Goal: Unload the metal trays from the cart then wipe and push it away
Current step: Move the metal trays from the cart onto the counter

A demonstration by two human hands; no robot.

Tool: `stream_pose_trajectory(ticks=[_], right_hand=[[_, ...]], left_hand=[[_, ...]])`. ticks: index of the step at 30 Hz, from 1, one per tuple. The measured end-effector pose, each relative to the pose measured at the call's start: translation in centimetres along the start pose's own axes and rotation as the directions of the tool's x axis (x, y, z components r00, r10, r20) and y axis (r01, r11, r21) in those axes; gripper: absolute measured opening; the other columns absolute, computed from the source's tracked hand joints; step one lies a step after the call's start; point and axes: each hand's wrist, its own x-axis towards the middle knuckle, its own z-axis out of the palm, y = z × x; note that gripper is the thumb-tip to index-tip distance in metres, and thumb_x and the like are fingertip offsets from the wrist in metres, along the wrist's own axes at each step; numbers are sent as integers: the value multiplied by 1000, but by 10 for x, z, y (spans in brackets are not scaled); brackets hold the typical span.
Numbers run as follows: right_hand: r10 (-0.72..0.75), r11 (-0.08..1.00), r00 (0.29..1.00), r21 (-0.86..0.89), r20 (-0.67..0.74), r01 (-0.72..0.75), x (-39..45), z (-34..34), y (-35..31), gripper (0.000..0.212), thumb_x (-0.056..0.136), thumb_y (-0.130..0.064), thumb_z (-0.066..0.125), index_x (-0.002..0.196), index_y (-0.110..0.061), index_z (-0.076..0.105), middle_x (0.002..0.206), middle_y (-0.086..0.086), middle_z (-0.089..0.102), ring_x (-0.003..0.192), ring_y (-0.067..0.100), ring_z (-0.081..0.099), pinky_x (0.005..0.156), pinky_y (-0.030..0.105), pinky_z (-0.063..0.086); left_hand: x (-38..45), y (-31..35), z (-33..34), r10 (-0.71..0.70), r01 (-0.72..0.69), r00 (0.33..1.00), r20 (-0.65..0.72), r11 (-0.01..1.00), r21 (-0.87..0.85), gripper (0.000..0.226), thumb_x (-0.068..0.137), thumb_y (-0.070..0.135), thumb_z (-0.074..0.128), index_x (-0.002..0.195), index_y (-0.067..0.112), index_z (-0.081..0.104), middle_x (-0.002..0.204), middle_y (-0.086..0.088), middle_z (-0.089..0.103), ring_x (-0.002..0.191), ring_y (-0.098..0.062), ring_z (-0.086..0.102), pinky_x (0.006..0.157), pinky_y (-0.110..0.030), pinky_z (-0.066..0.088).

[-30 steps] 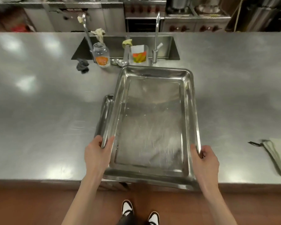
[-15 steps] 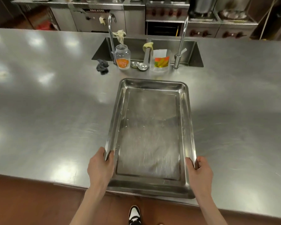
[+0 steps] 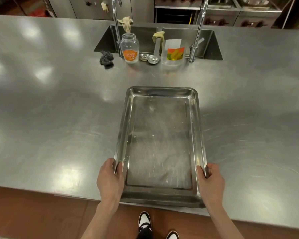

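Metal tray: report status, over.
Left hand and right hand gripping rectangular steel tray by its long rims. Tray on steel counter, near end overhanging. Path ahead clear.

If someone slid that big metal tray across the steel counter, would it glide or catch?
The metal tray would probably glide: its flat polished base sits on smooth steel counter. It looks rigid, so it shouldn't flex. Droplets inside suggest wet, slippery rims, which may be why both hands grip it.

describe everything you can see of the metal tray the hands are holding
The metal tray is a shallow rectangular pan of shiny, scuffed steel with rounded corners and a raised rim, empty but for a few droplets. It lies lengthwise on the steel counter. The left hand and right hand grip its long sides.
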Motion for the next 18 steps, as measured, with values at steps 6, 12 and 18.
stream_pose_trajectory(ticks=[6,12,18], right_hand=[[-10,998,1000,-69,-22,8,4,14,14,29,99,-19,69,124,-5,63,89,2,66,81,25,62,77,33,46],[-55,988,998,-145,-35,50,9,27,29,23,99,-25,64,121,-18,68,83,-1,69,71,21,64,70,36,54],[-113,983,991,-155,-65,102,6,35,36,30,99,-22,66,129,-19,68,100,-1,75,86,23,69,80,36,55]], left_hand=[[9,-12,12,-22,22,999,24,1000,0,18,104,26,63,89,15,63,67,4,62,60,-21,54,58,-35,40],[13,-18,20,-22,21,999,45,1000,19,22,105,23,59,84,24,59,63,10,56,56,-10,49,57,-32,37],[13,-25,22,-18,22,997,71,998,-65,15,107,21,59,93,21,65,70,11,59,60,-4,51,60,-18,37]])
